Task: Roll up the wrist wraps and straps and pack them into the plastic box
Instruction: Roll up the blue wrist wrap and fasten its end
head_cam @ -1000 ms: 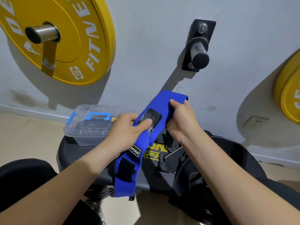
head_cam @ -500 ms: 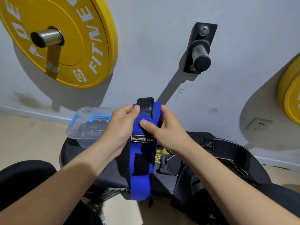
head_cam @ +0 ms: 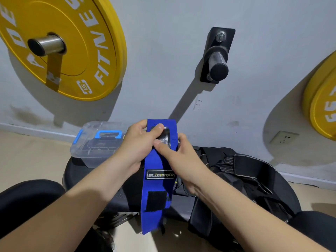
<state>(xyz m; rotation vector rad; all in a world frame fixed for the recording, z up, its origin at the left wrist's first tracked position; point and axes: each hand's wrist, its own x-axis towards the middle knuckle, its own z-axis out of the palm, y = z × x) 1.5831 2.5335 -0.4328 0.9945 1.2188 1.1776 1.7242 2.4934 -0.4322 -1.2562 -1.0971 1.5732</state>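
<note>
View from the head, looking down at two bare forearms reaching into the centre of the frame. The left hand (head_cam: 140,144) and the right hand (head_cam: 180,157) both pinch the top end of a blue wrist wrap (head_cam: 158,184), with the thumbs on its front face beside a dark shiny patch and the fingers curled behind. The rest of the wrap hangs straight down between the forearms, past a sewn brand label and a black fastening patch, to a loose end at lower centre.

A clear plastic box (head_cam: 96,142) with blue handle and clip sits at centre left on a black padded tabletop (head_cam: 72,173), just beside the left hand. Its lid looks to be on. A heap of black straps (head_cam: 245,175) lies at centre right on the same surface. Yellow weight plates (head_cam: 72,42) hang on the grey wall behind.

The wrap looks light, soft and limp, a woven band that will not hold a shape alone. Rolling likely works best from the pinched top end, kept tight with both thumbs. The fastening patch may snag the fabric or could secure the finished roll.
</note>
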